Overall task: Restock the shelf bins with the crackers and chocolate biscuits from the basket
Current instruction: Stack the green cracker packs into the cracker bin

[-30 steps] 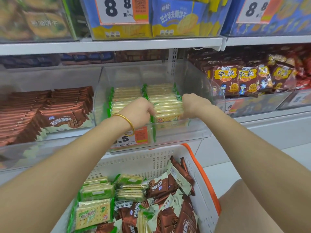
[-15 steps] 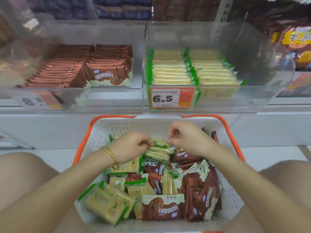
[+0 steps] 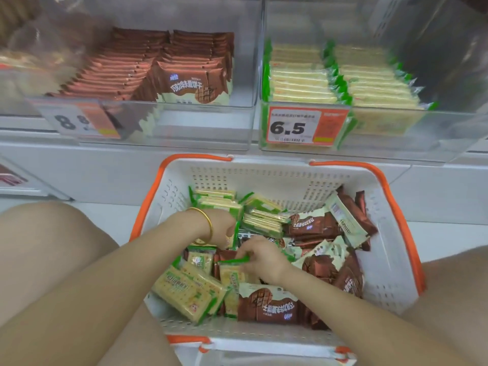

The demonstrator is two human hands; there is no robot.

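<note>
**Both hands down in the basket, under the shelf bins**

The white basket with orange trim sits on a pale floor against a white shelf. In it, crackers pile at 8 o'clock and chocolate biscuits at 3 o'clock. The right hand, at centre, pinches the green edge of one cracker pack. The left hand, wearing a gold bangle, curls down among the packs; whether it grips one I cannot tell. Above stand the clear chocolate bin at 11 o'clock and the cracker bin at 1 o'clock, tagged 6.5.
</note>
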